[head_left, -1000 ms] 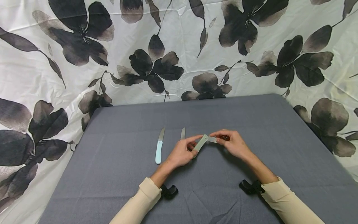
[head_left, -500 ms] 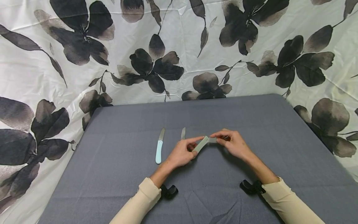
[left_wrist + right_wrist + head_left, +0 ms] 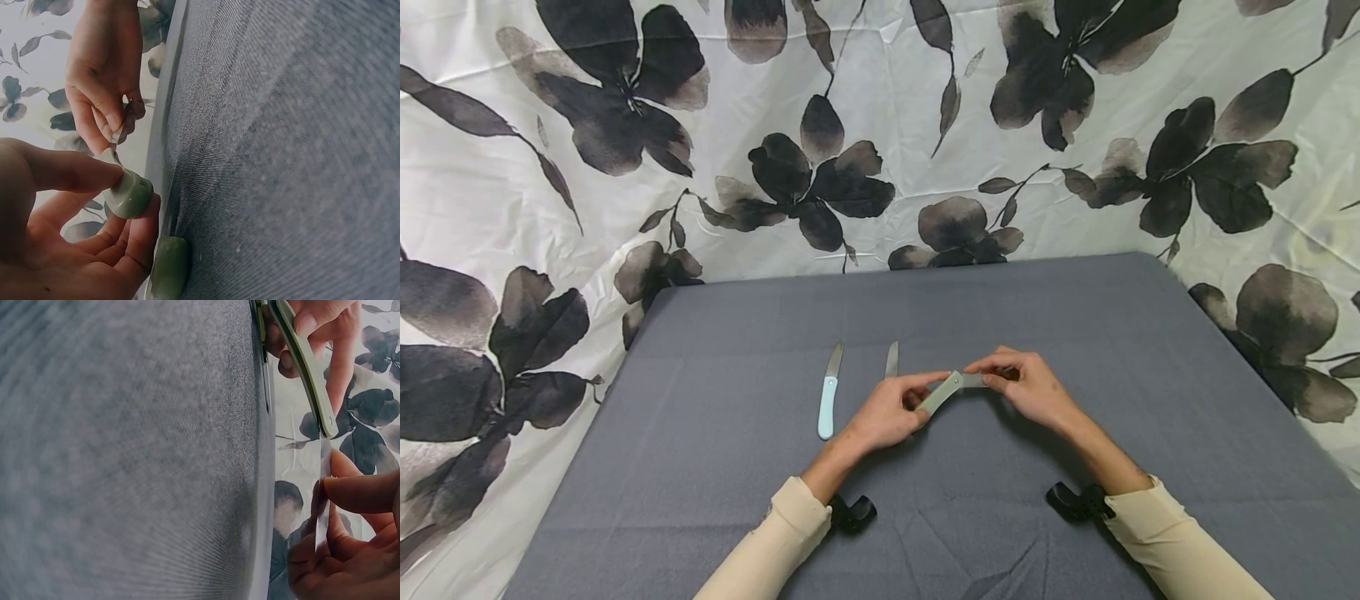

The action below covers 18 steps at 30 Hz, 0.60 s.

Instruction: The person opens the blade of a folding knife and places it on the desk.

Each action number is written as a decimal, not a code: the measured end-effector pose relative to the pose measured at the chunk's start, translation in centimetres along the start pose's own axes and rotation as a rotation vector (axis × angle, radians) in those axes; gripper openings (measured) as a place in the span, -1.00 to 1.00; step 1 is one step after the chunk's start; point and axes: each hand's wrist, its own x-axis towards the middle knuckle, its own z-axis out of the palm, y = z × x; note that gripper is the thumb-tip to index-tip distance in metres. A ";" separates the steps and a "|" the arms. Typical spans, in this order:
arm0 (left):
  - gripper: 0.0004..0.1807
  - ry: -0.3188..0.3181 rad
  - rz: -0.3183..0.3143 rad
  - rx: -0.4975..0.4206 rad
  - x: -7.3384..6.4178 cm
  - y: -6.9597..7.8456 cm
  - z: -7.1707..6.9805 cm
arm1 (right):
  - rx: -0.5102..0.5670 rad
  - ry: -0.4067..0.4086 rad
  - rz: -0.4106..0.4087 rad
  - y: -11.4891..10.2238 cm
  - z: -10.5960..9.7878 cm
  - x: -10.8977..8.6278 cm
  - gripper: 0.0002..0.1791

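Observation:
A folding knife with a pale green handle (image 3: 942, 393) is held above the table, its blade (image 3: 973, 380) swung partly out at an angle. My left hand (image 3: 886, 410) grips the handle, index finger stretched along it toward the pivot. The blade is pinched between thumb and fingers of my right hand (image 3: 1028, 385); in the right wrist view the blade (image 3: 323, 519) passes between those fingers. Just behind my left hand lies a second knife (image 3: 892, 360), mostly hidden; its green handle (image 3: 170, 267) shows in the left wrist view. Further left lies an unfolded knife with a light blue handle (image 3: 826, 408).
A grey cloth (image 3: 760, 500) covers the table. Behind it hangs a white curtain (image 3: 880, 108) with dark flowers. Black wrist mounts (image 3: 853, 514) sit under both forearms, close to the cloth.
The handle has tipped lower and the angle between handle and blade has widened slightly. Both hands keep their hold; the knives on the table have stayed put.

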 end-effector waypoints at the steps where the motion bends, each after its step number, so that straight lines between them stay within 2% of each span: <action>1: -0.32 -0.004 -0.001 -0.001 0.0 0.0 0.0 | -0.002 0.000 -0.003 0.0 0.0 0.0 -0.73; 18: -0.32 -0.045 -0.007 0.018 0.8 0.4 0.0 | -0.007 -0.030 -0.031 0.5 -0.9 0.4 -0.71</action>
